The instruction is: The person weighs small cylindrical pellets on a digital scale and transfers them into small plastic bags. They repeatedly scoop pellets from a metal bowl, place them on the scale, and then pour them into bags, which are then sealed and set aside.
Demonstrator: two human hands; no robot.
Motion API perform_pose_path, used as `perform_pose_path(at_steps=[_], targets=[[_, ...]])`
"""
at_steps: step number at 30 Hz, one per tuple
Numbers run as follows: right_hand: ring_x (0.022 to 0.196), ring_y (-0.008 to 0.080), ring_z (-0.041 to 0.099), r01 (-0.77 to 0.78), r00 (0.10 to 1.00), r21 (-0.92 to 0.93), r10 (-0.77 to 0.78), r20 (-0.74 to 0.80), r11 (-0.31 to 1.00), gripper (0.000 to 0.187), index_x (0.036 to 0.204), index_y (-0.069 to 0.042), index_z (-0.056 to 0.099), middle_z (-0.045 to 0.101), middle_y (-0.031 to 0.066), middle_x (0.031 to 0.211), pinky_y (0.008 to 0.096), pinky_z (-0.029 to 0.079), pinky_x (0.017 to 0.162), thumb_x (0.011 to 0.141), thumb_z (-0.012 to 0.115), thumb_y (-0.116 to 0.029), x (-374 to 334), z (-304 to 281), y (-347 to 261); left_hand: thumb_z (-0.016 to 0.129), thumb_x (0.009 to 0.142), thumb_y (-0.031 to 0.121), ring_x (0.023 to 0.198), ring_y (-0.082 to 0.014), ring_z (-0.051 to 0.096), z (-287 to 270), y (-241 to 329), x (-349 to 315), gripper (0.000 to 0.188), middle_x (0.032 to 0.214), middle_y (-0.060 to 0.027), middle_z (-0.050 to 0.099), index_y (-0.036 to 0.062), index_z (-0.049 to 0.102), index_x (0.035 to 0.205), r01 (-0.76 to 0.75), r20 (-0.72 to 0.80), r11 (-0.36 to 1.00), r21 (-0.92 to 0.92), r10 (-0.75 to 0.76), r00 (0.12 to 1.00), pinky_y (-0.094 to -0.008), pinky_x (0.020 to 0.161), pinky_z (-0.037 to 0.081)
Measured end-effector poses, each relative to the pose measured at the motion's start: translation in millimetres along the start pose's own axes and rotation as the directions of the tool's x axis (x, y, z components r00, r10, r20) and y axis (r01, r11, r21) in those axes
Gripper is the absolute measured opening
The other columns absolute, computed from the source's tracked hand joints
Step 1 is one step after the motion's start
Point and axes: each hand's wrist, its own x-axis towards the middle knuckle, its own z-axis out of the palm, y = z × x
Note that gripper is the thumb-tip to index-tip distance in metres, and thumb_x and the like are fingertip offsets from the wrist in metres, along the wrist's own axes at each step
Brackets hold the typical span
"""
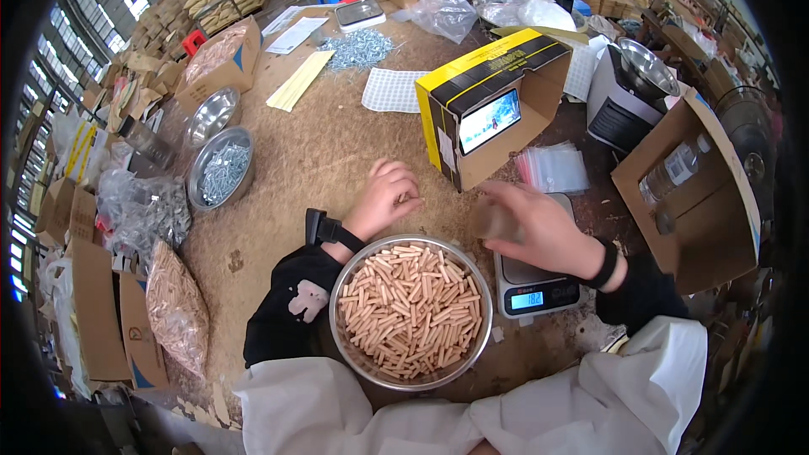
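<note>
A steel bowl (344, 339) full of short wooden dowels (413, 310) stands right before me. Beyond its rim my left hand (386, 198) hovers with curled fingers; whatever may be in them is hidden. Over the digital scale (543, 274), my right hand (539, 227) grips a small see-through cup (493, 223), smeared by motion. The scale's display is lit, and part of its plate shows under the hand. A stack of clear zip bags (556, 168) lies just past the scale.
A black-and-yellow box (489, 67) holds a phone (490, 121) behind the right hand. Farther left are a bowl of screws (221, 173), an empty metal bowl (214, 116) and a bag of dowels (175, 307). Loose screws (358, 49) lie farther back. An open carton (699, 194) stands right.
</note>
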Motion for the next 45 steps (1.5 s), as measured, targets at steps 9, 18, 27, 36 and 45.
perform_pose_path(at_steps=[9,18,27,36,45], targets=[[0.082,0.0212,0.065,0.074,0.987,-0.624,0.032,0.157,0.778,0.023,0.101,-0.003,0.061,0.060,0.0124,0.093,0.0294,0.054,0.058,0.080,0.066,-0.012,97.5,79.2,-10.6,0.087,0.053,0.056,0.106,-0.0343,0.062,-60.8,14.1,-27.8,0.101,0.107,-0.0200,0.066,0.0042,0.051,0.133,0.481,0.040,0.823,0.302,-0.515,0.856,-0.0463,0.094,0.047],[0.081,0.0305,0.065,0.039,0.971,-0.604,0.114,0.212,0.796,0.039,0.115,0.003,0.056,0.057,0.0165,0.102,0.0335,0.056,0.063,0.083,0.066,-0.017,115.2,135.1,19.0,0.086,0.055,0.056,0.079,-0.0374,0.068,-39.8,3.3,-30.4,0.089,0.082,-0.0216,0.068,-0.0032,0.057,0.115,0.526,0.141,0.828,0.197,-0.554,0.820,-0.0448,0.072,0.054],[0.093,0.0443,0.064,0.179,0.881,-0.347,0.007,0.472,0.920,0.053,0.126,0.005,0.048,0.053,0.0263,0.118,0.0434,0.056,0.079,0.083,0.068,-0.018,158.9,139.7,11.8,0.083,0.070,0.021,0.068,-0.0268,0.066,-15.3,-7.7,-27.6,0.038,0.071,-0.0115,0.066,0.0051,0.065,0.099,0.532,-0.003,0.844,-0.069,-0.533,0.846,-0.0369,0.063,0.052],[0.105,0.0479,0.057,0.045,0.841,-0.052,-0.010,0.542,0.998,0.067,0.130,0.005,0.038,0.050,0.0304,0.115,0.0459,0.048,0.092,0.079,0.074,-0.017,176.1,145.2,7.0,0.070,0.078,-0.003,0.068,-0.0141,0.063,-3.3,-45.5,-45.7,0.024,0.081,-0.0080,0.067,0.0024,0.057,0.097,0.587,0.143,0.550,-0.594,-0.645,0.750,-0.0291,0.061,0.052],[0.120,0.0378,0.052,-0.120,0.868,0.280,-0.036,0.496,0.952,0.077,0.141,0.003,0.033,0.048,0.0266,0.131,0.0392,0.042,0.102,0.082,0.075,-0.024,177.1,148.1,25.9,0.053,0.091,-0.006,0.083,-0.0100,0.060,-13.8,-38.4,-38.9,0.013,0.090,-0.0025,0.063,0.0046,0.054,0.098,0.481,0.212,0.262,-0.837,-0.655,0.725,-0.0254,0.071,0.049]])
